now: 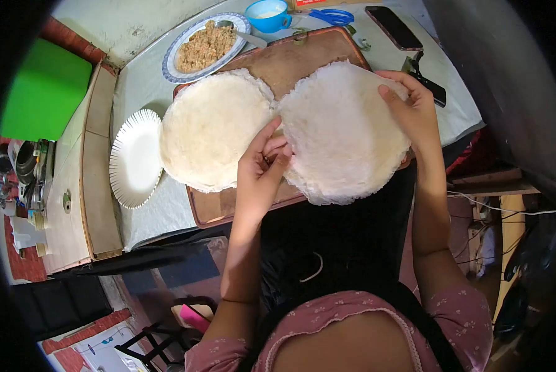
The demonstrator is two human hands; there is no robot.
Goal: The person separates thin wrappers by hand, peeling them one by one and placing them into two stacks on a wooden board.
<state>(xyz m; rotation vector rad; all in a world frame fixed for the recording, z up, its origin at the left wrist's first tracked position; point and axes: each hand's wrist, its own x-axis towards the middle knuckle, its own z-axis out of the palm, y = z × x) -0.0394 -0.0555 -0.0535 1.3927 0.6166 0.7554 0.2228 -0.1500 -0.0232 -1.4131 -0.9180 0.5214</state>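
Observation:
A thin round wrapper sheet (pixel 346 133) with ragged edges is held by its two sides. My left hand (pixel 264 162) pinches its left edge, and my right hand (pixel 413 106) grips the upper right edge between thumb and fingers. To the left, a pile of similar pale round wrappers (pixel 213 133) lies across the brown tray (pixel 228 208). The sheet in my hands covers the tray's right part. Behind the pile, an oval plate (pixel 170 61) carries a crumbly brown filling (pixel 207 48) with a metal spoon (pixel 248 38) in it.
A white fluted paper plate (pixel 135 161) sits left of the tray. At the back are a blue cup (pixel 269 15) with pale contents, blue-handled scissors (pixel 332 17) and a phone (pixel 394 28). A black object (pixel 430 87) lies right of my right hand, near the table's edge.

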